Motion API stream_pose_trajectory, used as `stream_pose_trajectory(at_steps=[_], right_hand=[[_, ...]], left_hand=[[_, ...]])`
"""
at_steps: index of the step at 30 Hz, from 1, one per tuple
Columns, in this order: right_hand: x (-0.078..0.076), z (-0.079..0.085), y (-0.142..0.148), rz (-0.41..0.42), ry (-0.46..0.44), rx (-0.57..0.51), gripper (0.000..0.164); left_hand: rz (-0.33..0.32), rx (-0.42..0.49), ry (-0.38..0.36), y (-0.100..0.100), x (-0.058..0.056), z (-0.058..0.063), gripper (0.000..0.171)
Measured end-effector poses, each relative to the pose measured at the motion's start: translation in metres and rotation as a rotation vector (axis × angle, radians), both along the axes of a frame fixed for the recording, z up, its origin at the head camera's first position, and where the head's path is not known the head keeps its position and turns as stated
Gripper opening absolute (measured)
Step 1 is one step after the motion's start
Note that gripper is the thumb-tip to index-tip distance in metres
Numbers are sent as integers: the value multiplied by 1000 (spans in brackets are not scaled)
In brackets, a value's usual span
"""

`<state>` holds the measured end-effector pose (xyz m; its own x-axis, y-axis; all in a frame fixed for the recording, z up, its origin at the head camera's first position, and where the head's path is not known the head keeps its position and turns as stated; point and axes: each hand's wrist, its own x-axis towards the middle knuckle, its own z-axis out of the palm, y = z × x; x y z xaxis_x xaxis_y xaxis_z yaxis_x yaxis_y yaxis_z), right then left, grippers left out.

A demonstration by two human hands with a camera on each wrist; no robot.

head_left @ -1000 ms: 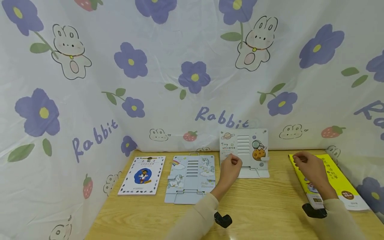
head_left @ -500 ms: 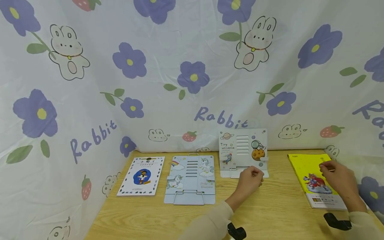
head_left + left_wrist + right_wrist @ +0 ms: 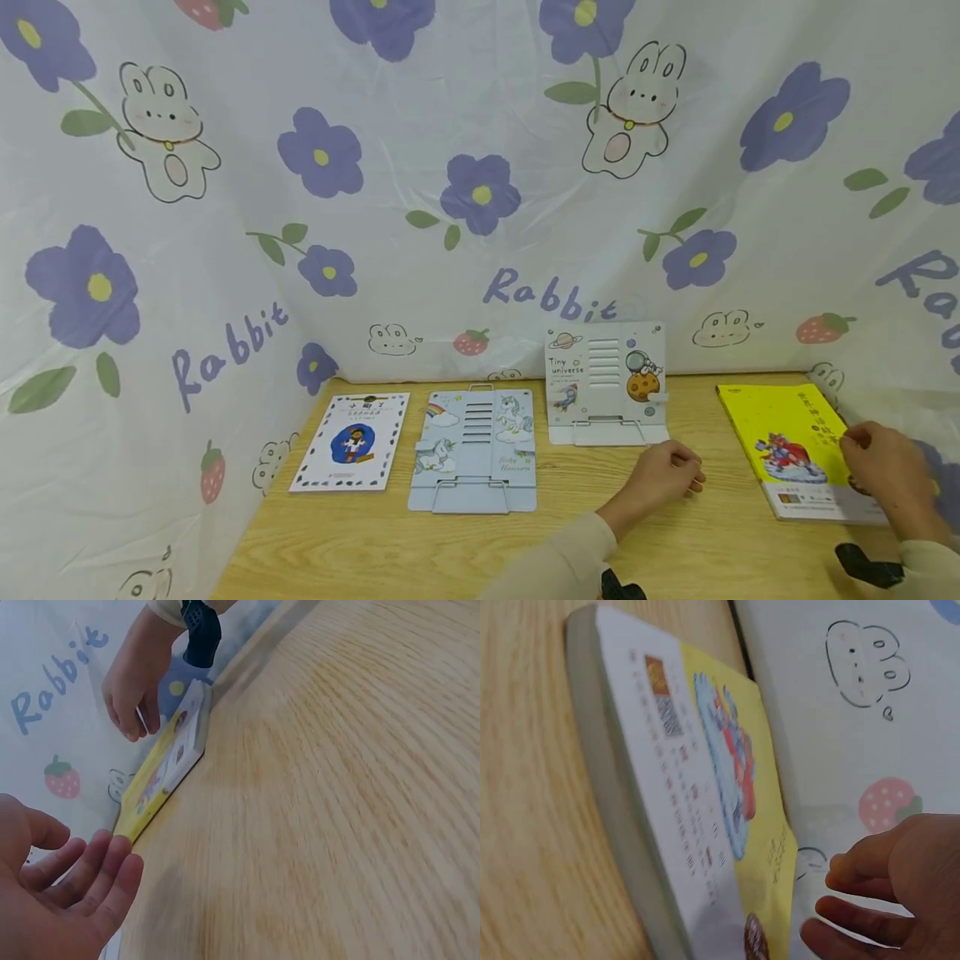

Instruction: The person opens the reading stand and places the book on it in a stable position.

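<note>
Our right hand (image 3: 892, 471), its fingers (image 3: 870, 921) loosely bent and empty, hung nearest the yellow book (image 3: 806, 454), which lay leftward, below.

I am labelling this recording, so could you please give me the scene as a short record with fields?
left hand: holds nothing; nearest the Tiny universe stand
right hand: holds nothing; nearest the yellow book
white book: flat on the table, far left
unicorn stand: between white book and Tiny universe stand
</note>
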<state>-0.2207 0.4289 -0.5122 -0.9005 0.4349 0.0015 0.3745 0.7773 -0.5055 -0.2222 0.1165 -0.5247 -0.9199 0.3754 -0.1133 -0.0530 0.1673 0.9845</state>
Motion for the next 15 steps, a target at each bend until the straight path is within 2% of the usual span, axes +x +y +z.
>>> stream_pose_trajectory(at_steps=[3,7,15], right_hand=[[0,-3,4,-27,-106,32,45],[0,-12,7,-34,-209,24,51],[-1,-25,10,-18,-202,22,60]], left_hand=[[-18,0,-51,5,3,0,9],[-23,-7,-64,8,5,0,10],[-24,-27,-52,10,6,3,11]])
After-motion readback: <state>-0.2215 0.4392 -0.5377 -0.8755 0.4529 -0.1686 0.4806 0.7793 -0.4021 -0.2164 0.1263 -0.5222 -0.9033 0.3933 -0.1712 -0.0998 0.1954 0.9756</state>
